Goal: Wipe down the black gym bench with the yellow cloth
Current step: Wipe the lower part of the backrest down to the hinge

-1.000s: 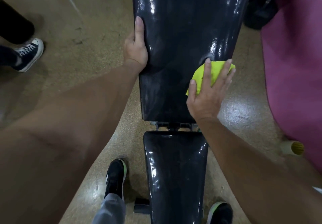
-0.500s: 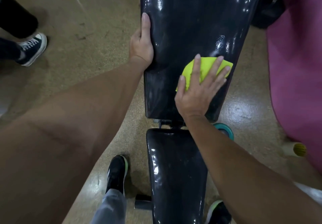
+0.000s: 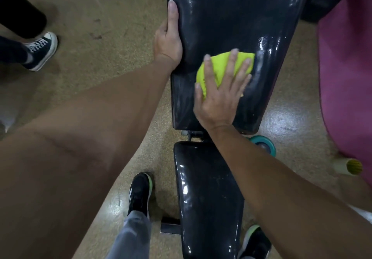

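Right hand flat, fingers spread, pressing yellow cloth on lower backrest of black gym bench, frame centre; left hand gripping pad's left edge; risks: cloth bunching or slipping from beneath open palm, leaving streaks.

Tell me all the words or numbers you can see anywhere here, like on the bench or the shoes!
None can be read. The black bench, yellow cloth, the sneaker and the black shoe show no letters or numbers.
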The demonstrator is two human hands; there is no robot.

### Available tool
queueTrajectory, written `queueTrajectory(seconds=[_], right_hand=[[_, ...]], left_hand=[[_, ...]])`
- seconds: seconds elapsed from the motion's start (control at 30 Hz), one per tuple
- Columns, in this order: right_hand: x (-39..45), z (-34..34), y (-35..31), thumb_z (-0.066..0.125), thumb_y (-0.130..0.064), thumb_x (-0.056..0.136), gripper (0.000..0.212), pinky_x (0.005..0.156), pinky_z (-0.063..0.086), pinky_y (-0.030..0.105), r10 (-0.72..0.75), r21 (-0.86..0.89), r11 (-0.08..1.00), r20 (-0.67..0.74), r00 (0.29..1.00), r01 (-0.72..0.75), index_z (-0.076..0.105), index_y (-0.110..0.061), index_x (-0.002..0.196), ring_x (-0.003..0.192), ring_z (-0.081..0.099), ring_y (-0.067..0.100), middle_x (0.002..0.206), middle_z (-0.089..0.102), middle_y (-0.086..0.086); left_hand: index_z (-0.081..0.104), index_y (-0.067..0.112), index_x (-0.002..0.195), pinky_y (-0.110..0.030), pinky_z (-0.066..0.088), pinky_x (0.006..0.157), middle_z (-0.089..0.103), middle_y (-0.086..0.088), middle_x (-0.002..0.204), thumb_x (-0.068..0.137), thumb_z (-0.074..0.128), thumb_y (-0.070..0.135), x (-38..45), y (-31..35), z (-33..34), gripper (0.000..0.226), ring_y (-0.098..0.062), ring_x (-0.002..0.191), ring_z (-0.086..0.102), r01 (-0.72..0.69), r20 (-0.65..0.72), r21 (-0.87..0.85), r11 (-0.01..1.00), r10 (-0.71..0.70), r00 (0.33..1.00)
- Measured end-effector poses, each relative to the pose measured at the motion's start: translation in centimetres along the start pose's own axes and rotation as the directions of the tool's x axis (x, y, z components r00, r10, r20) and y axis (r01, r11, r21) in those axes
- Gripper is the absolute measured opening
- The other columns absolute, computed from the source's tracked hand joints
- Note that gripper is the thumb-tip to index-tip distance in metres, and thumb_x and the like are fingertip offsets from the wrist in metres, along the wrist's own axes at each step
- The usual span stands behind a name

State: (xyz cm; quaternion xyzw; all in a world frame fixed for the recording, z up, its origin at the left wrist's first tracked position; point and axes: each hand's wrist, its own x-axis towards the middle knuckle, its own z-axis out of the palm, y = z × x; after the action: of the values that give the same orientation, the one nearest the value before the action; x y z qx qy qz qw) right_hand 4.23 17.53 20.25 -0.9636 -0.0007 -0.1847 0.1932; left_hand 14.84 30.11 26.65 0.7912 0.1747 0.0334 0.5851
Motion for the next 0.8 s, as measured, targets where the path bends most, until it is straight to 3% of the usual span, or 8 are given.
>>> queueTrajectory(seconds=[0.07,0.13,0.27,0.37,0.57,0.7,0.8], right_hand=[[-0.7,0.2,0.3,0.053,-0.04,0.103,0.059,0.124,0.007,0.068,-0.137,-0.017,0.99,0.047,0.989,0.138,0.038,-0.03,0.16,0.154,0.011,0.056,0.168,0.02,0.025],[-1.1,0.0,1.9,0.053,-0.041,0.104,0.06,0.125,0.007,0.065,-0.199,-0.032,0.979,0.07,0.978,0.201,0.037,-0.031,0.16,0.155,0.011,0.053,0.169,0.02,0.022],[0.2,-0.7,3.0,0.052,-0.04,0.104,0.059,0.124,0.011,0.07,-0.015,-0.039,0.999,-0.013,1.0,0.014,0.038,-0.027,0.16,0.153,0.011,0.056,0.167,0.02,0.027],[1.1,-0.4,0.1,0.05,-0.04,0.103,0.06,0.123,0.007,0.07,0.061,-0.022,0.998,-0.04,0.997,-0.062,0.037,-0.026,0.16,0.152,0.011,0.059,0.166,0.02,0.03],[-1.8,0.8,0.4,0.051,-0.042,0.106,0.057,0.126,0.008,0.064,-0.282,-0.069,0.955,0.088,0.955,0.289,0.037,-0.031,0.16,0.155,0.013,0.051,0.169,0.022,0.02],[-1.2,0.9,0.1,0.053,-0.039,0.105,0.056,0.125,0.006,0.065,-0.165,-0.075,0.983,0.038,0.986,0.167,0.04,-0.032,0.159,0.155,0.013,0.052,0.169,0.022,0.021],[-0.6,1.8,-2.9,0.054,-0.036,0.103,0.056,0.125,0.005,0.066,-0.104,-0.052,0.993,0.005,0.995,0.104,0.042,-0.031,0.158,0.153,0.016,0.055,0.167,0.025,0.023]], left_hand=[[0.072,0.043,0.096,-0.036,0.047,0.114,0.076,0.013,0.111,0.092,0.032,0.076,0.0,0.1,-0.1,0.052,-0.007,0.112,0.068,-0.002,0.007,-0.011,1.0,0.002,1.0],[0.074,0.037,0.113,-0.037,0.045,0.116,0.075,0.013,0.117,0.09,0.03,0.08,0.0,0.0,-0.1,0.066,-0.008,0.117,0.066,0.008,0.015,-0.024,1.0,-0.008,1.0],[0.071,0.032,0.132,-0.039,0.043,0.118,0.073,0.013,0.125,0.079,0.025,0.09,0.4,-0.3,-0.2,0.091,-0.011,0.124,0.064,0.032,0.022,-0.036,0.999,-0.031,0.999],[0.065,0.028,0.142,-0.04,0.036,0.123,0.068,0.011,0.135,0.09,0.023,0.083,0.4,-0.1,-0.2,0.086,-0.011,0.133,0.058,0.043,0.05,-0.054,0.998,-0.04,0.998],[0.045,0.019,0.158,-0.039,0.024,0.13,0.049,0.001,0.161,0.107,0.016,0.066,0.0,0.7,-0.5,0.076,-0.015,0.151,0.041,0.071,0.142,-0.056,0.996,-0.062,0.988],[0.038,0.019,0.161,-0.025,0.019,0.124,0.044,0.0,0.164,0.112,0.011,0.056,0.0,0.8,-0.3,0.067,-0.015,0.153,0.036,0.063,0.153,-0.052,0.997,-0.055,0.987],[0.037,0.021,0.162,-0.028,0.017,0.126,0.043,0.001,0.165,0.111,0.011,0.058,0.2,0.6,-0.2,0.068,-0.015,0.153,0.035,0.05,0.163,-0.044,0.998,-0.042,0.986]])
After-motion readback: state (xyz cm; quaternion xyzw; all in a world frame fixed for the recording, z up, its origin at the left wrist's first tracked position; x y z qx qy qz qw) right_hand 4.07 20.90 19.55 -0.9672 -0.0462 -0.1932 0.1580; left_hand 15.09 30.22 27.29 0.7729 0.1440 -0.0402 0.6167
